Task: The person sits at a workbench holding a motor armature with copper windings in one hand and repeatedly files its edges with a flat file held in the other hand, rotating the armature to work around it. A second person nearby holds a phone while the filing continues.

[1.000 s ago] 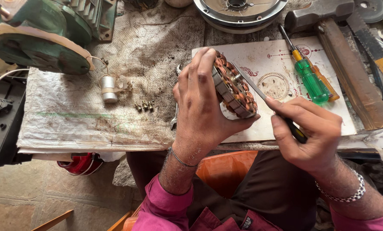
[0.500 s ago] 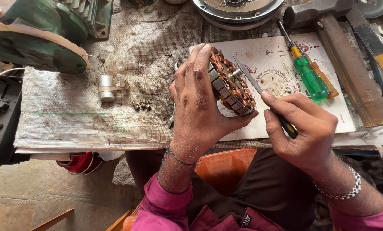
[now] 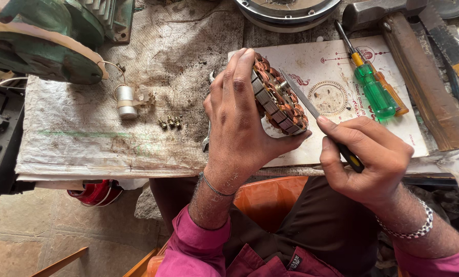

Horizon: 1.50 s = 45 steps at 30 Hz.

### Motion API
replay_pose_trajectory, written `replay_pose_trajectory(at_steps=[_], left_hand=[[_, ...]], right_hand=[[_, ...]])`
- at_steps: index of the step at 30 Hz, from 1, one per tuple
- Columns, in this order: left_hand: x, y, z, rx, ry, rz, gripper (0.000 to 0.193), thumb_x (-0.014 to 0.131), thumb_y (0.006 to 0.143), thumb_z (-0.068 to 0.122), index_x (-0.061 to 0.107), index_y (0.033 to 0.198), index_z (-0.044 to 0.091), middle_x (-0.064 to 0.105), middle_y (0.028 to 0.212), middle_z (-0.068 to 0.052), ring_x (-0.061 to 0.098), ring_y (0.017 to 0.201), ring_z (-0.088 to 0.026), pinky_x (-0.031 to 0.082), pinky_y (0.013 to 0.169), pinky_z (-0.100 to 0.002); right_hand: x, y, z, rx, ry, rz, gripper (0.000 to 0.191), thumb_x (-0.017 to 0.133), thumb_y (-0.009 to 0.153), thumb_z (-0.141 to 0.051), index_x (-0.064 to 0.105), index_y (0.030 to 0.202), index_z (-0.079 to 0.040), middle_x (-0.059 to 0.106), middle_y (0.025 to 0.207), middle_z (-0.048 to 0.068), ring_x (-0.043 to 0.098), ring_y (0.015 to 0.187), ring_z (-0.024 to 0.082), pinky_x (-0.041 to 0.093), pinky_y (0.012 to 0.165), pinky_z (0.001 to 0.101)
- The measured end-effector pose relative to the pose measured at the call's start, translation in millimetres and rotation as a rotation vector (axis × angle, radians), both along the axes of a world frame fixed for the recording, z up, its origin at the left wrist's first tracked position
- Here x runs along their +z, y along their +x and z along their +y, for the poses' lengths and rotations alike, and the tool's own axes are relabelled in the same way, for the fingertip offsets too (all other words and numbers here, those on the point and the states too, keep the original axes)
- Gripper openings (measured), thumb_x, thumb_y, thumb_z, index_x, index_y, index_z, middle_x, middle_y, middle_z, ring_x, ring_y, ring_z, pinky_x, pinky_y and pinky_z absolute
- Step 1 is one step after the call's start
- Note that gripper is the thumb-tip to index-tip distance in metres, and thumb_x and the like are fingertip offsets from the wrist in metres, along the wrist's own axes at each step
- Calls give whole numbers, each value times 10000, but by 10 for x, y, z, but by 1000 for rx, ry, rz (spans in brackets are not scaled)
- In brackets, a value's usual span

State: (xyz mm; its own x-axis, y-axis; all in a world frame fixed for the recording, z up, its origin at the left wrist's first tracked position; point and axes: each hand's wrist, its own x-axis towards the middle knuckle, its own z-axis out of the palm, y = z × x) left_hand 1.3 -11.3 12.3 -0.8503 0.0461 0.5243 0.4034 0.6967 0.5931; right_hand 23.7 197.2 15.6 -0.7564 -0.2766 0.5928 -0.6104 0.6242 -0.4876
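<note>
— Holding what, exactly, in your left hand [image 3: 240, 123]?

— Your left hand is wrapped around the wound stator [image 3: 279, 102], a round core ringed with copper coils. Your fingers curl over its top edge and your thumb props it from below, so it stands tilted on edge above the white printed card [image 3: 342, 66].

— And your right hand [image 3: 365, 159]?

— Closed on a thin blade tool [image 3: 311, 110] with a dark handle. Your forefinger lies along the shaft, and the tip rests against the coils on the side of the stator away from your left palm.

— What lies around the stator?

— Just beyond it, on the card, you have a green-handled screwdriver [image 3: 373, 90] with an orange-handled one [image 3: 393, 100] tucked against it. Farther out on that side sit a rusty flat bar [image 3: 424, 87] and a hammer head [image 3: 373, 13]. Past the stator's top edge, at the bench's far rim, is a round metal housing [image 3: 286, 10].

— On the other side of the stator?

— Worn sackcloth [image 3: 86, 128] covers the bench. On it, near your left hand, lie a few small brass screws [image 3: 170, 123]; a little farther off is a small metal capacitor [image 3: 126, 102] with wire loops, and well beyond that a green motor body [image 3: 40, 46].

— Below the stator?

— Your dark apron [image 3: 316, 225] and pink sleeves [image 3: 193, 246], over an orange seat [image 3: 270, 197].
</note>
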Motion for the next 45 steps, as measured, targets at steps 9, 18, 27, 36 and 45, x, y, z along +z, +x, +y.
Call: replay_pose_trajectory(at_steps=[9, 18, 27, 36, 45], left_hand=[[-2, -2, 6, -1, -6, 9, 1343, 1015, 581, 505, 234, 1580, 61, 378, 1588, -174, 387, 1500, -367, 331, 1222, -537], [-5, 5, 7, -9, -8, 37, 1327, 1019, 573, 498, 253, 1569, 71, 374, 1595, -169, 376, 1515, -370, 330, 1236, -536], [-21, -8, 4, -43, -3, 47, 1353, 1034, 528, 495, 250, 1548, 77, 350, 1586, -171, 374, 1504, -393, 334, 1214, -552], [-4, 9, -13, -58, -1, 45, 1376, 1027, 526, 553, 239, 1553, 86, 342, 1589, -170, 371, 1508, -396, 330, 1217, -553], [-13, -3, -13, -56, -3, 49, 1358, 1028, 549, 545, 244, 1556, 81, 345, 1596, -167, 377, 1508, -389, 334, 1226, -543]], right_hand=[[77, -13, -71, -3, 8, 29, 315, 717, 861, 57, 723, 1174, 23, 690, 904, 168, 699, 784, 241, 556, 726, 344], [-9, -2, -12, -12, 16, 28, 329, 728, 915, 46, 741, 1239, -10, 701, 899, 139, 706, 763, 196, 555, 703, 296], [-3, 6, -20, -28, 9, 19, 329, 729, 906, 39, 745, 1230, -16, 698, 926, 139, 692, 743, 188, 547, 684, 291], [64, 3, -58, -28, 0, 49, 319, 706, 863, 46, 733, 1178, 2, 686, 895, 154, 687, 732, 216, 542, 673, 315], [99, -7, -78, -26, 6, 46, 308, 704, 844, 57, 741, 1147, 15, 681, 843, 146, 674, 711, 213, 536, 641, 314]])
